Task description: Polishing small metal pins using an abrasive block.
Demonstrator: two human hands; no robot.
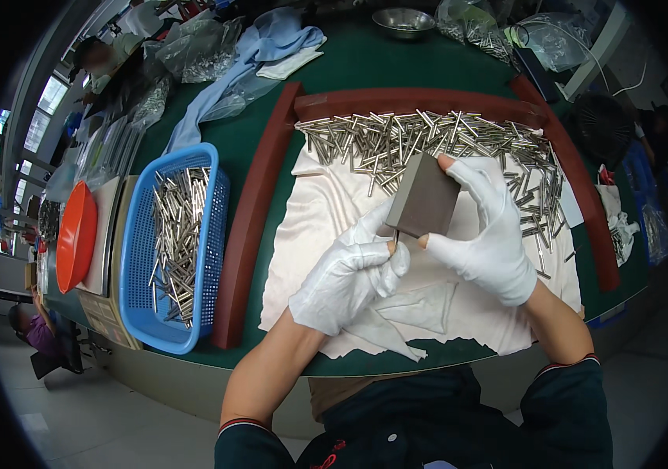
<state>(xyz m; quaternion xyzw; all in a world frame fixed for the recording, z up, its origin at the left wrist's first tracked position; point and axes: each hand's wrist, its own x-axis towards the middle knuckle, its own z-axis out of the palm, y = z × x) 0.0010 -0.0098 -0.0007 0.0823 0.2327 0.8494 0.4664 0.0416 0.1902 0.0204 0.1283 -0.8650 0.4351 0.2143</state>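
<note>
Both my hands wear white gloves with some fingertips bare. My right hand [483,242] grips a brown-grey rectangular block [425,195], thumb at its lower edge and fingers at its upper right corner. At the block's lower left corner, my left hand [350,270] pinches a thin dark pin, mostly hidden by the fingers. The pin's tip is at or against the block; I cannot tell which. Beyond the block, many loose metal pins [381,144] lie heaped on a pale pink cloth [303,227]. A white rag [420,309] lies on the cloth below my hands.
A dark red wooden frame [252,227] borders the cloth on three sides. To its left stands a blue plastic basket [132,266] of metal pins, beside an orange bowl [76,234]. At the back are a metal bowl [404,23] and plastic bags [201,51]. Other people sit farther off.
</note>
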